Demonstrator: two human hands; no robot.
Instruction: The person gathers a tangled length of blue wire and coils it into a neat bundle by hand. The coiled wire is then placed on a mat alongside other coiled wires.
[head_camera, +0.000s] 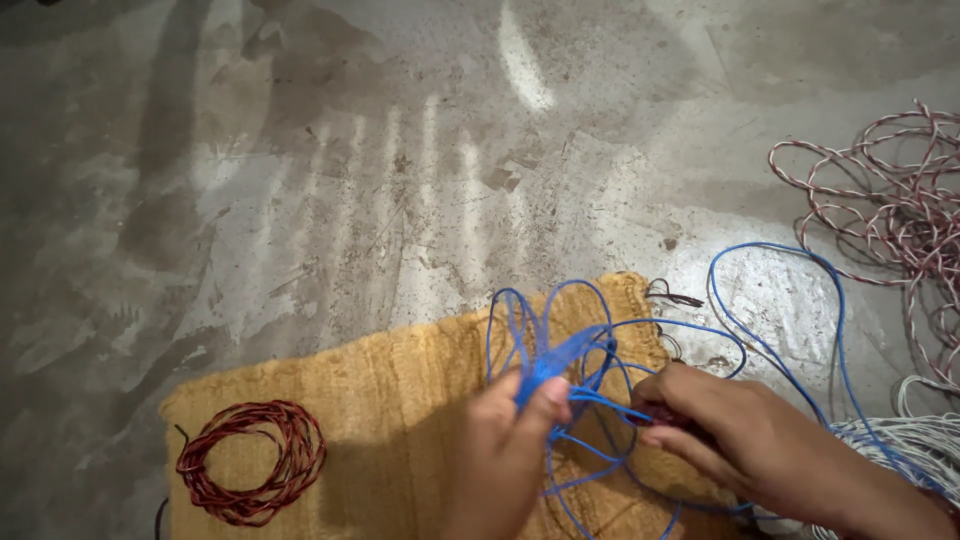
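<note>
Blue wire (600, 345) loops pinched in left hand (505, 450); right hand (740, 435) grip closed on it too

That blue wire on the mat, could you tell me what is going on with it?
A person is working over a yellow woven mat on a concrete floor. The left hand pinches a bunch of loops of blue wire, while the right hand grips something small and dark among the strands; what it is cannot be told. A finished red-and-black wire coil lies on the mat. Loose red-and-white wire and white wire lie at the right.
</note>
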